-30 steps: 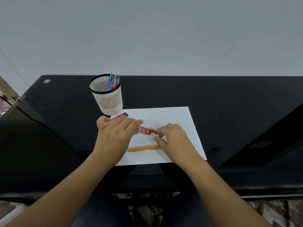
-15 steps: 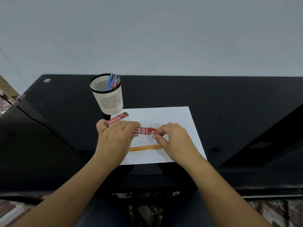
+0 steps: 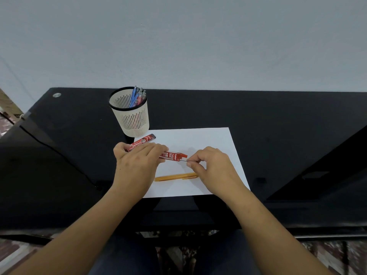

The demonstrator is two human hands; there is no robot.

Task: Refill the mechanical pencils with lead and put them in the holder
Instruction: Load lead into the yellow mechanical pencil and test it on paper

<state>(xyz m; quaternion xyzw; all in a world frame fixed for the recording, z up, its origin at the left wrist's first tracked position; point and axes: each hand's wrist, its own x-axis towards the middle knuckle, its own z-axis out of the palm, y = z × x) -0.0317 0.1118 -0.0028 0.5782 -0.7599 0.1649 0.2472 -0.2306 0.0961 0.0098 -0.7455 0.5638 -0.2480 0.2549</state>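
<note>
- Right hand (image 3: 213, 167): thumb and index pinched shut on a thin dark lead (image 3: 184, 160); only a short stretch shows between the fingertips and the case mouth, the rest is too fine to make out.
- Left hand (image 3: 137, 165): fingers curled down over a red lead case (image 3: 173, 155), gripping it; the case's left half is hidden under the knuckles, its red cap end sticks out toward the right fingertips.
- Second red lead case (image 3: 142, 143): just beyond the left fingers, lower end covered by them, label only partly readable.
- Orange mechanical pencil (image 3: 175, 176): lies flat on the paper on the near side of both sets of fingers, between the wrists, touching neither hand; its right end sits under the right hand's edge.
- White paper sheet (image 3: 208, 139): under both hands, near-left corner hidden by the left forearm.
- Black glossy table (image 3: 278, 120): carries everything, a thin dark cable (image 3: 59, 155) crosses it left of the left hand.
- Plain grey wall (image 3: 198, 46) behind, patterned floor at bottom edge, blurred.
- Beige slotted holder (image 3: 132, 120): upright beyond the left fingers, off the paper's far-left corner; blue and red pencils (image 3: 137, 96) lean inside, count unclear.
</note>
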